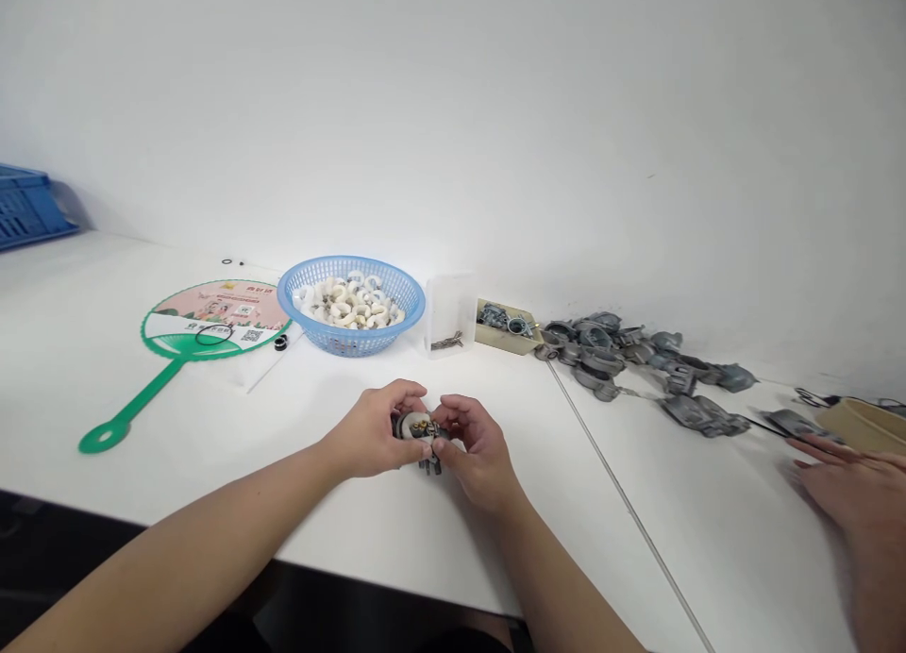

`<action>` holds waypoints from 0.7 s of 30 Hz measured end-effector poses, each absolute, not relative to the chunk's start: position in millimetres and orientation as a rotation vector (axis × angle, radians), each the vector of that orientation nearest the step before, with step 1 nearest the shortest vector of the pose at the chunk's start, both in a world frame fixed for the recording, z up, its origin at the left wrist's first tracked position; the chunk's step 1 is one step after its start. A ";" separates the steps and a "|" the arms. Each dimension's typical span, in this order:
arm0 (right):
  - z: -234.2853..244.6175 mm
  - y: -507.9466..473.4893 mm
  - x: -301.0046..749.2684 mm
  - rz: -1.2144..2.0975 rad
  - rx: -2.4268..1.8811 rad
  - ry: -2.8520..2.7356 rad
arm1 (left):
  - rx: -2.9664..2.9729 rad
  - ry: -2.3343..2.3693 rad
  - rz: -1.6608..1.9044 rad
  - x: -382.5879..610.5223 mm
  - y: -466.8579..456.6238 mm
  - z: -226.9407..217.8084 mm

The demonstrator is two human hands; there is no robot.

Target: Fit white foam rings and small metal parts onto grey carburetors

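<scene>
Entry: small die-cast carburetor [419, 434], sitting between my hands, far from the blue basket [351, 306]. My left hand [369, 430] and right hand [478, 453] are pinching it, fingers [453, 411] closed around it.

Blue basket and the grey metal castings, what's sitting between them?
In the head view, a clear plastic box and a cardboard tray of small metal parts lie between the blue basket and the grey castings.
</scene>
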State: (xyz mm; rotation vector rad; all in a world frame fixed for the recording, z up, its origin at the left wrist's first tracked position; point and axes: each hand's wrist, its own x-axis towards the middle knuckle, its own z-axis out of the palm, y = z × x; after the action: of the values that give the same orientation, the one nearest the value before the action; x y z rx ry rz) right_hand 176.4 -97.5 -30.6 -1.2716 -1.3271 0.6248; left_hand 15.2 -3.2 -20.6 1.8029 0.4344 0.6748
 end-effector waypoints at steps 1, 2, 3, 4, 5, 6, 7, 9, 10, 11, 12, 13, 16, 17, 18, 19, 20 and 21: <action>-30.4 -97.4 176.2 0.631 -1.263 -1.332 | 1.798 0.428 0.674 15.4 -3.1 -21.0; -30.3 -97.3 176.0 0.636 -1.256 -1.337 | 1.791 0.423 0.673 15.5 -3.0 -21.3; -30.3 -97.2 175.9 0.640 -1.251 -1.344 | 1.784 0.417 0.671 15.7 -2.8 -21.6; -30.5 -97.2 176.0 0.639 -1.250 -1.354 | 1.777 0.413 0.672 15.7 -2.5 -21.8; -30.8 -97.3 176.3 0.632 -1.254 -1.366 | 1.773 0.410 0.674 15.6 -2.1 -21.8; -31.2 -97.5 176.9 0.619 -1.263 -1.381 | 1.771 0.409 0.674 15.5 -1.6 -21.8; -31.5 -98.0 177.7 0.603 -1.273 -1.394 | 1.770 0.408 0.672 15.2 -1.2 -21.7; -31.8 -99.5 179.8 0.572 -1.292 -1.414 | 1.770 0.413 0.668 14.7 -0.4 -21.6; -31.4 -100.4 180.8 0.568 -1.302 -1.426 | 1.771 0.416 0.667 14.4 0.0 -21.7; -30.7 -101.4 181.6 0.577 -1.314 -1.442 | 1.772 0.417 0.668 14.3 0.3 -21.9; -29.7 -102.3 182.1 0.595 -1.327 -1.463 | 1.772 0.417 0.670 14.2 0.6 -22.3; -28.2 -103.0 182.0 0.619 -1.338 -1.489 | 1.772 0.415 0.672 14.3 1.0 -22.8; -23.2 -103.6 179.1 0.738 -1.336 -1.566 | 1.765 0.408 0.671 15.0 2.5 -25.0; -21.8 -103.3 177.7 0.783 -1.315 -1.580 | 1.765 0.404 0.672 15.4 3.0 -25.8; -20.9 -102.9 176.3 0.821 -1.293 -1.582 | 1.764 0.398 0.674 15.7 3.6 -26.5; -20.4 -102.5 175.1 0.843 -1.278 -1.572 | 1.763 0.391 0.677 16.1 4.0 -27.1; -20.4 -102.2 174.2 0.849 -1.271 -1.553 | 1.762 0.383 0.679 16.3 4.4 -27.6; -20.8 -101.9 173.7 0.841 -1.277 -1.530 | 1.761 0.375 0.678 16.4 4.6 -27.9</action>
State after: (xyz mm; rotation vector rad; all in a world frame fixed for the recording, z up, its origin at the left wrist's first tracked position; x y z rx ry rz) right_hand 173.7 -101.9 -20.8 -1.2770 -1.5303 0.8409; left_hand 16.4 4.6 -27.9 1.7615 0.3751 0.6780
